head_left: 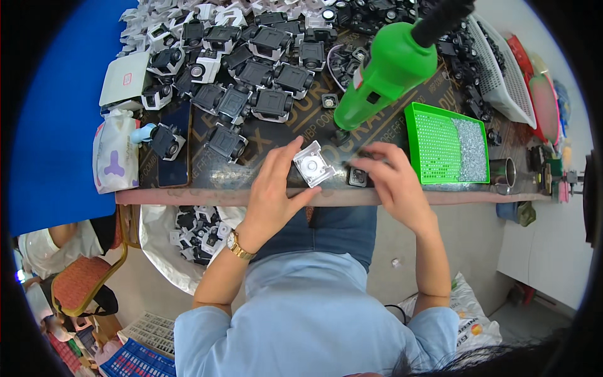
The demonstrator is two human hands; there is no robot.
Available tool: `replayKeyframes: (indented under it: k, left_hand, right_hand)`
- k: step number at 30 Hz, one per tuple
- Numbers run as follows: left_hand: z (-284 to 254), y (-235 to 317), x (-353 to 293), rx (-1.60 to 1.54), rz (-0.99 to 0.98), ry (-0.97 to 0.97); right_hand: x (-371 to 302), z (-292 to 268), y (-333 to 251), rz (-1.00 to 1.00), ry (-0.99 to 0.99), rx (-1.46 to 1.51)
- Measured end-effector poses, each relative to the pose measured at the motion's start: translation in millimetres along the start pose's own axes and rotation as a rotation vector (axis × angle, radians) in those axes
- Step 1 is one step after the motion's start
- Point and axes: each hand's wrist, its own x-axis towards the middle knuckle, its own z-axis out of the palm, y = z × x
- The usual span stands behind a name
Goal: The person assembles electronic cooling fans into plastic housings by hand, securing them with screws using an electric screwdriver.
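My left hand [271, 188] is closed on a square white plastic housing [312, 166] with a round boss in its middle. The housing is tilted above the front edge of the table, between thumb and fingers. To its right, my right hand [402, 188] has its fingers apart and curved, slightly blurred. Beside those fingers, close to the table edge, is a small square black part [358, 177] with a lens-like centre. A green electric screwdriver [392, 72] hangs tip down just beyond my hands.
Black-and-white camera-shaped units [254, 74] crowd the far left. On the right stand a green perforated tray [433, 147] holding small screws, a white basket [502, 75] and a metal cup [502, 173]. A tissue pack [116, 154] and a phone [174, 169] lie left.
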Motion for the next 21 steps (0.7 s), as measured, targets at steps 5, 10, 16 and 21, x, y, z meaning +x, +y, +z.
replayKeyframes:
  k: [5, 10, 16, 21]
  left_hand:
    - [4, -1, -4, -0.124, -0.044, 0.053]
    - [7, -8, -9, -0.085, 0.013, 0.141]
    - [5, -3, -11, -0.065, 0.063, 0.176]
    - [6, -3, -12, -0.017, 0.097, 0.184]
  right_hand:
    - [3, 3, 9, -0.052, -0.086, -0.086]
    - [15, 20, -22, 0.172, 0.172, 0.243]
    - [37, 48, -42, 0.162, 0.227, 0.297]
    - [42, 52, -44, 0.190, 0.212, 0.294]
